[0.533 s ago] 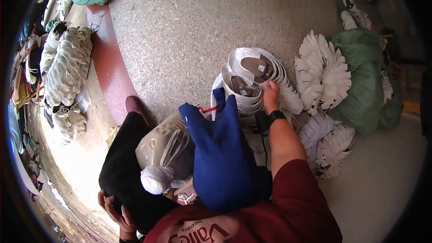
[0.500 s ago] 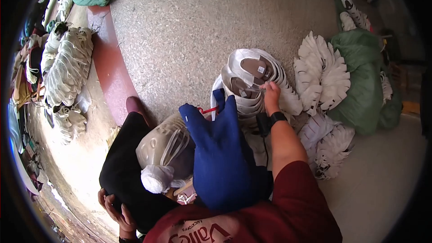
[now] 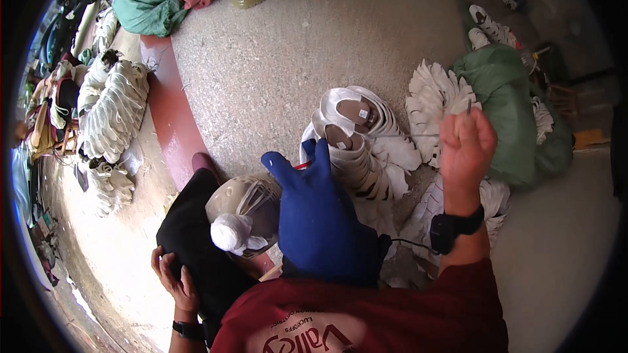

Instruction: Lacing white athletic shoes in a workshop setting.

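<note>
My right hand point(image 3: 468, 140) is closed in a fist, raised right of a white bundle of shoe uppers point(image 3: 347, 157). A pale thread point(image 3: 405, 135) runs taut from the bundle to this hand. A thin, dark tip point(image 3: 469, 106) sticks up from the fist; I cannot make out what it belongs to. Brown insides with small white labels show in the uppers. My left hand point(image 3: 175, 281) lies on my black-trousered leg point(image 3: 196, 229), fingers loosely apart, holding nothing. Blue cloth point(image 3: 320, 222) with pointed ends covers my lap, its tips against the bundle.
A clear bag of pale items point(image 3: 242, 202) with a white knotted wad point(image 3: 230, 232) stands between my legs. Fanned white uppers point(image 3: 435, 98) and a green sack point(image 3: 500, 117) lie to the right. More stacked uppers point(image 3: 118, 108) stand left, beyond a red floor strip point(image 3: 173, 111).
My right hand has moved away from the bundle to the right and toward me, drawing the thread out long. My left hand stays on my leg. The view has shifted slightly.
</note>
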The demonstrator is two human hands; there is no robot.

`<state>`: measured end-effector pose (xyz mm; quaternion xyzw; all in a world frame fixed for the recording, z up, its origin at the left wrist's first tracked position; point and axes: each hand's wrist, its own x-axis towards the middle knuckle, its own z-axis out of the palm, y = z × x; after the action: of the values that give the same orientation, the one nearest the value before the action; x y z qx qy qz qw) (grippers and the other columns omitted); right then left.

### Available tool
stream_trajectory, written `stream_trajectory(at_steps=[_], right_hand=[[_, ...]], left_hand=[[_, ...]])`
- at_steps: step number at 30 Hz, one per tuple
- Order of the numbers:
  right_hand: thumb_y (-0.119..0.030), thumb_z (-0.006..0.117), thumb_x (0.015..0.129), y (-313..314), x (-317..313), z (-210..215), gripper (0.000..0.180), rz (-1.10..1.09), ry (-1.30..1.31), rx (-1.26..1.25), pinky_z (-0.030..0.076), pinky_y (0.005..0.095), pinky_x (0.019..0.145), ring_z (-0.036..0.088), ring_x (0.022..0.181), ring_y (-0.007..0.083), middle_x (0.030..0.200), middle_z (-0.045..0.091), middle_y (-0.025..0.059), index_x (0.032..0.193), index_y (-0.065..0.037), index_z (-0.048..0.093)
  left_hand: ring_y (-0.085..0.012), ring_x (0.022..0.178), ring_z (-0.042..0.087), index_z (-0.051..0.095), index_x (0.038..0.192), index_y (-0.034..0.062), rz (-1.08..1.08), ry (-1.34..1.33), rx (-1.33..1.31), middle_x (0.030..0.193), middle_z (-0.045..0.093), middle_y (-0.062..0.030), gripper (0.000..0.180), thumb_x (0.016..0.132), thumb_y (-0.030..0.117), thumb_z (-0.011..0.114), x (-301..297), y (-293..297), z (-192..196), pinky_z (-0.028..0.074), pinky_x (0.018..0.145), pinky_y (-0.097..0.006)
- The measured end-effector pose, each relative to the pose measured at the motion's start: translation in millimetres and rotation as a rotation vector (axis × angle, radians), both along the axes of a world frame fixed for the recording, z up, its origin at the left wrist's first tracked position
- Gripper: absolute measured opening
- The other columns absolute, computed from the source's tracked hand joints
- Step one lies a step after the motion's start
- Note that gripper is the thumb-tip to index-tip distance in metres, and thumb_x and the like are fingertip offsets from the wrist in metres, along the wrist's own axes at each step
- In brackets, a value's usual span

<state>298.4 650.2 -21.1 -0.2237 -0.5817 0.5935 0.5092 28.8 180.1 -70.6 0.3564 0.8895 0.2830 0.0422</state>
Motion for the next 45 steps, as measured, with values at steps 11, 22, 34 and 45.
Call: stream_trajectory(at_steps=[11,22,34,45], right_hand=[[-0.016,0.052,0.087,-10,-26,80,0.026,-0.038,-0.029,0.121,0.025,0.0237,0.045,0.033,0.047,0.0063,0.054,0.037,-0.003,0.064,-0.009,0.041],[-0.013,0.056,0.078,66,64,-121,0.013,-0.652,-0.978,0.403,0.044,0.0361,0.063,0.055,0.064,0.0274,0.069,0.056,0.0145,0.076,0.0,0.055],[-0.011,0.051,0.071,-56,18,-332,0.016,0.075,-1.476,0.193,0.046,0.045,0.066,0.056,0.07,0.0422,0.071,0.058,0.0238,0.068,0.0,0.062],[-0.011,0.051,0.073,-109,55,-356,0.015,-0.04,-1.294,-0.077,0.041,0.0492,0.062,0.054,0.07,0.0434,0.071,0.056,0.025,0.067,0.001,0.059]], left_hand=[[-0.0356,0.118,0.037,0.048,0.107,0.0018,-0.023,0.028,0.09,0.124,0.039,-0.0217,0.03,0.081,0.016,0.052,5,-4,1,0.027,0.1,-0.042],[-0.0347,0.117,0.038,0.049,0.106,0.0023,0.025,-0.013,0.168,0.123,0.04,-0.0221,0.027,0.081,0.013,0.051,5,-27,-9,0.029,0.099,-0.042],[-0.0344,0.12,0.034,0.044,0.113,0.0023,0.027,-0.025,0.031,0.129,0.035,-0.0221,0.031,0.088,0.021,0.046,-2,-24,-10,0.026,0.101,-0.044],[-0.0367,0.119,0.033,0.043,0.109,0.0022,0.017,0.043,-0.089,0.127,0.034,-0.0237,0.035,0.089,0.031,0.044,-7,-11,-6,0.025,0.099,-0.049]])
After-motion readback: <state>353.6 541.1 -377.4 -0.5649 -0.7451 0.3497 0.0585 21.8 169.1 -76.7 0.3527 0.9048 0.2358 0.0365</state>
